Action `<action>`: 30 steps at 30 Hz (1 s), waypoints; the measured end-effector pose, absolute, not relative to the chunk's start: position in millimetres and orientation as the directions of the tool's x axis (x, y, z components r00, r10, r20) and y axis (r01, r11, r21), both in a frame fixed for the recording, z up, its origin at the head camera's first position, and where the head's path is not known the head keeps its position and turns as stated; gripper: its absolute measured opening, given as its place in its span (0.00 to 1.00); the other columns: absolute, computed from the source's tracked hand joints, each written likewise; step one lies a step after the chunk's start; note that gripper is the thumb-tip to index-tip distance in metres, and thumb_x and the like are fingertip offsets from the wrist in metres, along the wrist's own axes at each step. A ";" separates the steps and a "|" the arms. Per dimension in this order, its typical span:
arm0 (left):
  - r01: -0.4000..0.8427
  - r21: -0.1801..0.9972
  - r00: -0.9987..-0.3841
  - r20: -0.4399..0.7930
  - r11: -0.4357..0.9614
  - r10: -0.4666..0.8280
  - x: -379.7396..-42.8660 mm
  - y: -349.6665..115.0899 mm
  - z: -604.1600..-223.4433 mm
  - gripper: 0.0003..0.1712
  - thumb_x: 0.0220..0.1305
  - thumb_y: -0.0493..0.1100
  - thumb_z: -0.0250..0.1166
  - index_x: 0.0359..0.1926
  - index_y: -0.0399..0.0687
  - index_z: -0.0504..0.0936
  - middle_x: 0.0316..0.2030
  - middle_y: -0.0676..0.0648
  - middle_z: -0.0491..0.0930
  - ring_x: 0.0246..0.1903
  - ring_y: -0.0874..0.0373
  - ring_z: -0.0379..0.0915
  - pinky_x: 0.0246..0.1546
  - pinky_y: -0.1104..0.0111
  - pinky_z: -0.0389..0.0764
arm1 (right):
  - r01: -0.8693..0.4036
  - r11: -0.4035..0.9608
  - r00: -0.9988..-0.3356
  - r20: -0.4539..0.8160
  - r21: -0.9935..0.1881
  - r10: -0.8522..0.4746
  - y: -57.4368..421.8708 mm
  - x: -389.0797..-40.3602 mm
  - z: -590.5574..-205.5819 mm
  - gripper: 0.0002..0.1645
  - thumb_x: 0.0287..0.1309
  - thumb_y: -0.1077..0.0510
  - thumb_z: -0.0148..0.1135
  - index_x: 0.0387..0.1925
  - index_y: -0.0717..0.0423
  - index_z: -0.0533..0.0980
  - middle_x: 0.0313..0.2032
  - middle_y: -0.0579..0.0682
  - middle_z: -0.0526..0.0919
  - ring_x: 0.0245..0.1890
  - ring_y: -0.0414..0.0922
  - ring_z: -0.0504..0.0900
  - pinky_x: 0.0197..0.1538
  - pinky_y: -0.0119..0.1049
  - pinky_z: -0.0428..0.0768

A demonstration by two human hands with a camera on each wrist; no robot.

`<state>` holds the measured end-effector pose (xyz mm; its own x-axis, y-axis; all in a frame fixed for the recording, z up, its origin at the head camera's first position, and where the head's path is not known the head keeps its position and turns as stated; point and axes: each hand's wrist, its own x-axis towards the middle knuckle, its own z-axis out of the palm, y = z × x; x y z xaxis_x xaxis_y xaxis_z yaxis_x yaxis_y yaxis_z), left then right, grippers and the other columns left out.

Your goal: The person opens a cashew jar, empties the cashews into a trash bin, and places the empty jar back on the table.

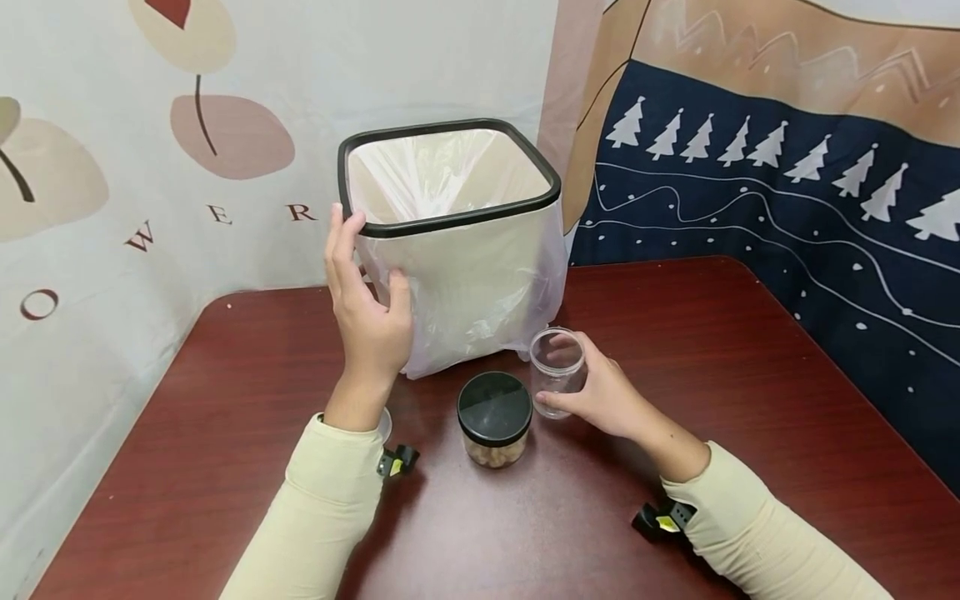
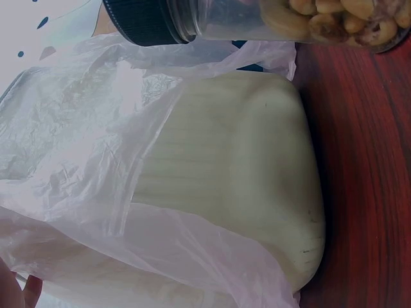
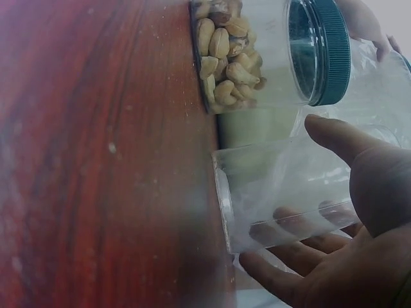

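A white bin with a black rim and a thin translucent plastic bag over it stands at the back of the table. My left hand is at its left front corner, fingers straight up by the rim, thumb against the bagged side. My right hand holds a clear, empty, lidless jar, thumb on the near side and fingers behind it. The jar stands upright on the table. Left of it stands a clear jar of cashews with a dark green lid, touched by neither hand.
A reddish-brown wooden table carries everything. Partly hidden behind my left wrist is a small pale round-edged thing. Printed cloths hang behind the table, a dark blue one with white trees at the right.
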<state>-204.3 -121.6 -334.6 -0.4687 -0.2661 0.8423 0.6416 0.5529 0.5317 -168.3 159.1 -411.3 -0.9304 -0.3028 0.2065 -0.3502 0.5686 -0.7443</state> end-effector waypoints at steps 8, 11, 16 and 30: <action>0.644 0.523 -0.460 0.848 0.558 -0.264 -206.8 -121.7 -335.5 0.35 0.56 0.32 0.54 0.68 0.43 0.66 0.75 0.42 0.59 0.77 0.58 0.51 0.66 0.58 0.64 | -0.368 0.574 -0.924 0.220 -0.731 -0.313 161.0 -169.3 -412.0 0.44 0.44 0.53 0.80 0.62 0.52 0.69 0.57 0.49 0.80 0.53 0.46 0.81 0.51 0.42 0.77; 0.645 0.519 -0.456 0.850 0.560 -0.263 -206.9 -121.5 -334.9 0.35 0.56 0.32 0.54 0.68 0.42 0.66 0.74 0.40 0.59 0.76 0.57 0.51 0.67 0.59 0.63 | -0.368 0.582 -0.925 0.218 -0.725 -0.313 161.2 -168.2 -410.9 0.44 0.43 0.54 0.81 0.62 0.52 0.69 0.57 0.49 0.80 0.52 0.46 0.81 0.52 0.43 0.78; 0.644 0.516 -0.450 0.852 0.565 -0.267 -206.9 -121.6 -334.7 0.35 0.56 0.32 0.53 0.68 0.40 0.66 0.74 0.39 0.59 0.76 0.56 0.51 0.69 0.58 0.62 | -0.369 0.583 -0.923 0.210 -0.723 -0.323 161.3 -168.9 -410.7 0.45 0.43 0.54 0.81 0.62 0.53 0.69 0.56 0.49 0.81 0.48 0.44 0.81 0.49 0.40 0.79; 0.648 0.603 -0.528 0.796 0.465 -0.297 -201.0 -125.3 -329.4 0.39 0.58 0.36 0.54 0.72 0.43 0.61 0.73 0.48 0.60 0.67 0.57 0.64 0.62 0.60 0.68 | -0.330 0.562 -0.928 0.150 -0.758 -0.342 164.1 -170.8 -412.0 0.46 0.43 0.54 0.81 0.63 0.55 0.66 0.55 0.52 0.80 0.37 0.44 0.82 0.42 0.35 0.79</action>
<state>-201.0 -125.3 -329.4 -0.5276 -0.2967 0.7960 0.6484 0.4647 0.6030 -170.8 164.1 -412.0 -0.9277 -0.3418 0.1501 -0.3298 0.5622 -0.7584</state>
